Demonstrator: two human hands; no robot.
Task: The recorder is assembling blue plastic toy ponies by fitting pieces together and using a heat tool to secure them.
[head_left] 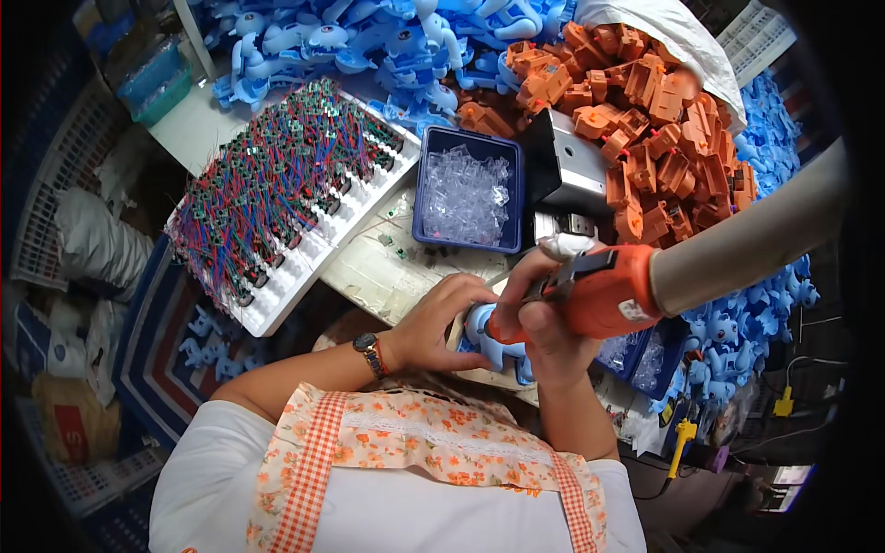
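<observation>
My left hand (438,323), with a dark watch on the wrist, curves its fingers and thumb around a small light-blue plastic toy part (502,352) at the table's near edge. Wrapped round an orange-red hand-held power tool (613,293) is my right hand (558,346). A thick grey cylinder (747,235) runs from the tool's back end toward the upper right. The tool's front end points left and down at the blue part; my fingers partly hide where the two meet, so contact is unclear.
A navy bin (422,207) of clear plastic pieces stands ahead. Left of it, a white foam tray (304,290) carries wired circuit boards. Orange plastic housings (645,120) and blue toy parts (369,41) are heaped behind. A metal box (576,157) stands beside the bin.
</observation>
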